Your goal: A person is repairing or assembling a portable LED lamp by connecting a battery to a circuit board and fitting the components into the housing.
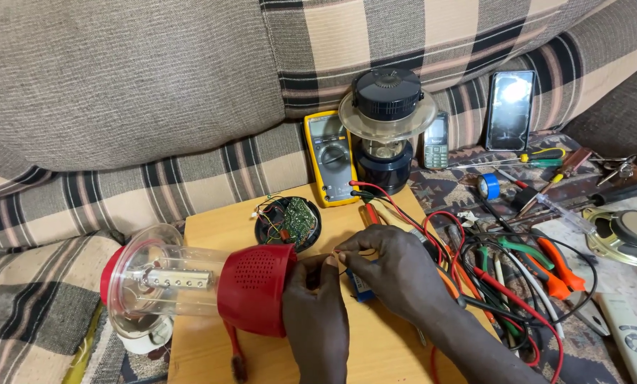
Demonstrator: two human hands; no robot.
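We are pinching thin wires (pixel 341 250) between the fingertips of our left hand (pixel 317 313) and right hand (pixel 393 267), just beside the open base of the red lantern (pixel 212 281), which is lying sideways along the board's (pixel 212 227) left edge.

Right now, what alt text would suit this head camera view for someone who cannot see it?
Two hands, left hand and right hand, pinch thin wires beside a red lantern lying on a wooden board. A yellow multimeter lies behind.
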